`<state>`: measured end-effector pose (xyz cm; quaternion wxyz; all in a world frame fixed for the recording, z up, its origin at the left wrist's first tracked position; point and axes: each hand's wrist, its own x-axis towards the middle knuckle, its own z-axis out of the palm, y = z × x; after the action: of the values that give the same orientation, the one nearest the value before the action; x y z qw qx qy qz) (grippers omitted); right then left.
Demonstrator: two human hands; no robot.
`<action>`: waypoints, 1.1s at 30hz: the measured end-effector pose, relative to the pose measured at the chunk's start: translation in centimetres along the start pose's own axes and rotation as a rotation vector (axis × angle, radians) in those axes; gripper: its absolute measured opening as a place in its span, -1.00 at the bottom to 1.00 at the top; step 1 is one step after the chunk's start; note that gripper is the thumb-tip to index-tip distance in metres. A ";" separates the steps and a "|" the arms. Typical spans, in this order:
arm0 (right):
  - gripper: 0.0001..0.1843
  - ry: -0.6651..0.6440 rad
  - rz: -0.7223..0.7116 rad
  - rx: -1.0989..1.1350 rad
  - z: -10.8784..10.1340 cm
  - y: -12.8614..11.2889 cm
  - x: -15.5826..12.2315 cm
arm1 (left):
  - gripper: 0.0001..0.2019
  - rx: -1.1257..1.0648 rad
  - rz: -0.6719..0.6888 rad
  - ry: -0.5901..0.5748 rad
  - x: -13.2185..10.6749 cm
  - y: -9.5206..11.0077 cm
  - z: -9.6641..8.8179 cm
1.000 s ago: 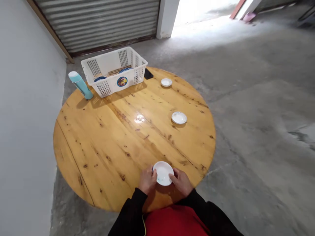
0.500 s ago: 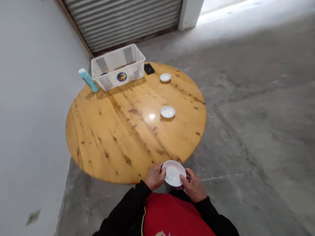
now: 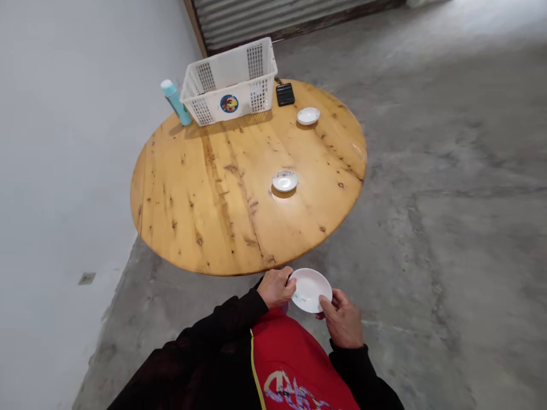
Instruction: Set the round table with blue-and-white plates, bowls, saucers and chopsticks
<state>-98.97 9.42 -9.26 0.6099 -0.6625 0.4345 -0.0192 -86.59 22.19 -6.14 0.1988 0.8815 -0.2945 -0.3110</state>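
A white bowl [image 3: 311,287] with a small blue-green pattern inside is between my hands, in front of my body and just off the table's near edge. On its left rim my left hand [image 3: 277,287] is closed, thumb over the edge. My right hand [image 3: 342,320] grips the lower right rim, its thumb inside and its fingers underneath, partly hidden. Farther off, a small white dish [image 3: 285,180] with a dark pattern rests on the round wooden table [image 3: 192,216]. Another small white dish [image 3: 308,116] lies behind it to the right.
A white plastic basket [image 3: 252,102] stands at the table's far side. Left of it is a light blue bottle [image 3: 176,102], and to its right a black flat object [image 3: 285,94]. A white wall [image 3: 64,142] rises on the left; concrete floor [image 3: 448,228] stretches right.
The view has shifted, so the table appears higher and the wall and basket farther right. Both hands still hold the bowl, which now shows clear of the table edge.
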 end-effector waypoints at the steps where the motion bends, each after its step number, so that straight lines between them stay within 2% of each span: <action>1: -0.53 0.003 -0.022 -0.035 -0.3 -0.4 0.9 | -0.82 -0.017 -0.004 0.021 0.7 0.2 -0.1; 6: -0.49 -0.051 -0.114 -0.180 -1.7 -3.6 6.3 | -0.81 -0.064 -0.054 0.118 5.4 1.2 -1.4; 10: -0.55 -0.069 -0.240 -0.304 -1.7 -7.9 11.8 | -0.83 -0.102 -0.081 0.217 9.8 1.8 -4.1; 15: -0.61 -0.158 -0.342 -0.340 0.3 -13.7 19.7 | -0.83 -0.180 -0.167 0.334 15.3 1.4 -8.6; 18: -0.63 -0.182 -0.382 -0.370 2.3 -16.0 24.1 | -0.82 -0.193 -0.228 0.387 18.6 0.6 -10.8; 21: -0.66 -0.177 -0.444 -0.426 4.0 -17.2 27.6 | -0.81 -0.168 -0.291 0.417 21.4 -0.1 -12.3; 25: -0.65 -0.193 -0.531 -0.533 5.2 -17.6 30.5 | -0.76 -0.140 -0.395 0.382 23.5 -0.4 -13.4; 33: -0.59 -0.227 -0.642 -0.765 6.3 -18.0 33.5 | -0.58 -0.139 -0.510 0.327 25.2 -0.4 -12.6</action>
<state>-64.66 -7.83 -12.98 0.3305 -0.9363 0.1159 0.0270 -62.10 8.38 -8.03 0.2189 0.9496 -0.0062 -0.2244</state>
